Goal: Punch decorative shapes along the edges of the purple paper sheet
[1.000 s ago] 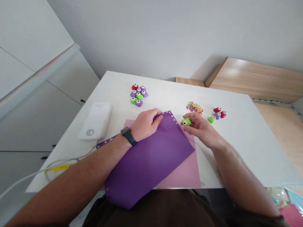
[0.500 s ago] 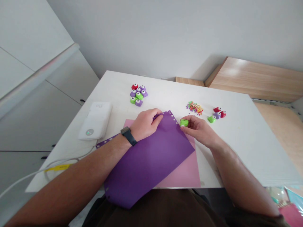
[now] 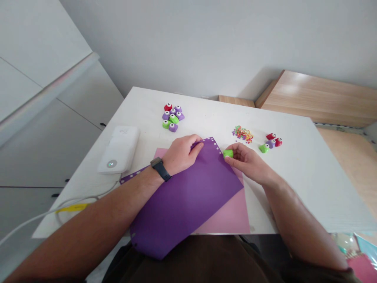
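A large purple sheet of paper (image 3: 188, 200) lies at an angle, with small star-shaped holes along its far edges. My left hand (image 3: 182, 154) pinches its far edge between thumb and fingers. At the sheet's right edge, just past the last hole, my right hand (image 3: 246, 161) grips a small green craft punch (image 3: 227, 153) by thumb and fingers. The punch touches or nearly touches the paper edge; I cannot tell whether the edge sits in its slot. Beneath the purple sheet shows a pink sheet (image 3: 228, 218).
Several red, purple and green punches (image 3: 172, 118) cluster at the back. More punches (image 3: 271, 144) stand on the right, beside a heap of coloured paper bits (image 3: 243, 134). A white box-like device (image 3: 120, 149) with a cable sits on the left of the white table (image 3: 297, 188).
The green punch has turned slightly in my right hand, and its dark slot no longer shows. My left hand and the purple sheet stay nearly where they were.
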Action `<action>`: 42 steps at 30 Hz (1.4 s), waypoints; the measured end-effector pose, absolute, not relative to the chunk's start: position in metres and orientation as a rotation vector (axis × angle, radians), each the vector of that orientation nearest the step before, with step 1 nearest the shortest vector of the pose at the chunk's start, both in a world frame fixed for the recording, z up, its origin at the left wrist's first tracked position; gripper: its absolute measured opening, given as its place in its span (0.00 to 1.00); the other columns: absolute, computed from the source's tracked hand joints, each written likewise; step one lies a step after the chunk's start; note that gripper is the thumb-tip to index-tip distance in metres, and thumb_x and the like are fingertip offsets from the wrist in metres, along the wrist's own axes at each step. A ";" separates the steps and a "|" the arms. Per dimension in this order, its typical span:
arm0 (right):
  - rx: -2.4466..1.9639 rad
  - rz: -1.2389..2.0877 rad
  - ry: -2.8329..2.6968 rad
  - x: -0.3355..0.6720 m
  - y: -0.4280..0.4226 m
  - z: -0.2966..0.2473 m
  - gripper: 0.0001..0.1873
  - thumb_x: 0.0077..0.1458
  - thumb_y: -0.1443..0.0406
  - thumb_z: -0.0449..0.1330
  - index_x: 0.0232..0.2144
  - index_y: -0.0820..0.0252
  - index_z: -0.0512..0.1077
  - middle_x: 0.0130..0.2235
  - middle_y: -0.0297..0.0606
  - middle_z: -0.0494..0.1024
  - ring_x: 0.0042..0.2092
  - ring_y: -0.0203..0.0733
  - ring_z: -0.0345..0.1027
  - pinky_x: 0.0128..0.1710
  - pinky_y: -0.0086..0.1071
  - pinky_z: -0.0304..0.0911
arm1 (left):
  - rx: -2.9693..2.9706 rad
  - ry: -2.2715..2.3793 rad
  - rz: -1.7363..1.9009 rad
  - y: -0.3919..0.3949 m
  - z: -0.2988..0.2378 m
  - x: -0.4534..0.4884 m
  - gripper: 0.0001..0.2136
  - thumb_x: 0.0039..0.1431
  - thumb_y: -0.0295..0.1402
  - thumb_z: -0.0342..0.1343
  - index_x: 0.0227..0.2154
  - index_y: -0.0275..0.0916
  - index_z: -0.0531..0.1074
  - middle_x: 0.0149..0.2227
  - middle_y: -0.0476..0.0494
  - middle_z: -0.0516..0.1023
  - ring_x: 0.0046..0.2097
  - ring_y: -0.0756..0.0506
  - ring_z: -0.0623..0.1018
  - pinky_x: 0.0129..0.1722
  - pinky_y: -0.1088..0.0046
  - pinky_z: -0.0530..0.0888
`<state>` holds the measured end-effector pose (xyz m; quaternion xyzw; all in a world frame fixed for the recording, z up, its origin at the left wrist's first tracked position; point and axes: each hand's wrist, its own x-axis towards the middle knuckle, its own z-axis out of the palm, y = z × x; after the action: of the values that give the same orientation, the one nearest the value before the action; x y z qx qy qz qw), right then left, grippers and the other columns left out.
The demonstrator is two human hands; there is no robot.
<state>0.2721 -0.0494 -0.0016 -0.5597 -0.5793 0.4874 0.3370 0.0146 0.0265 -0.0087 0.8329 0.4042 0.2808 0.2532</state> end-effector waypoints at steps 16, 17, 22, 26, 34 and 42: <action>-1.429 1.295 -1.484 0.271 -0.050 0.005 0.19 0.60 0.55 0.65 0.50 0.54 0.72 0.41 0.38 0.79 0.41 0.42 0.73 0.43 0.37 0.70 | 2.275 1.107 0.766 0.027 -0.009 0.014 0.11 0.70 0.38 0.49 0.39 0.41 0.74 0.37 0.46 0.81 0.39 0.44 0.79 0.39 0.67 0.70; -1.428 1.293 -1.484 0.271 -0.050 0.005 0.19 0.60 0.55 0.65 0.50 0.54 0.72 0.41 0.38 0.79 0.41 0.42 0.73 0.42 0.37 0.70 | 2.276 1.107 0.766 0.027 -0.009 0.014 0.10 0.70 0.38 0.49 0.39 0.41 0.74 0.37 0.46 0.81 0.39 0.44 0.78 0.39 0.67 0.70; -1.428 1.286 -1.476 0.270 -0.050 0.005 0.18 0.60 0.56 0.65 0.49 0.55 0.72 0.40 0.37 0.79 0.40 0.41 0.73 0.42 0.36 0.69 | 2.276 1.102 0.771 0.027 -0.009 0.014 0.10 0.70 0.38 0.49 0.39 0.40 0.74 0.37 0.46 0.81 0.38 0.44 0.78 0.38 0.67 0.69; -1.421 1.293 -1.487 0.271 -0.050 0.002 0.17 0.60 0.56 0.65 0.49 0.54 0.72 0.42 0.37 0.79 0.41 0.41 0.73 0.43 0.36 0.69 | 2.277 1.099 0.780 0.027 -0.009 0.014 0.09 0.70 0.37 0.50 0.39 0.40 0.74 0.37 0.46 0.81 0.38 0.45 0.78 0.38 0.68 0.69; -1.432 1.280 -1.496 0.272 -0.050 0.001 0.17 0.60 0.56 0.65 0.50 0.54 0.72 0.41 0.37 0.79 0.40 0.40 0.73 0.42 0.36 0.69 | 2.270 1.099 0.802 0.027 -0.011 0.014 0.09 0.69 0.37 0.51 0.40 0.40 0.74 0.38 0.46 0.81 0.39 0.45 0.79 0.39 0.68 0.69; -1.434 1.304 -1.504 0.272 -0.051 0.001 0.17 0.61 0.56 0.65 0.49 0.54 0.71 0.43 0.38 0.79 0.40 0.40 0.73 0.42 0.36 0.69 | 2.264 1.097 0.806 0.027 -0.010 0.015 0.09 0.69 0.36 0.51 0.39 0.40 0.74 0.37 0.47 0.81 0.38 0.45 0.78 0.39 0.68 0.69</action>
<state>0.2715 -0.0510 0.0011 -0.5502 -0.5771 0.5003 0.3375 0.0145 0.0270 -0.0105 0.8304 0.4023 0.2956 0.2473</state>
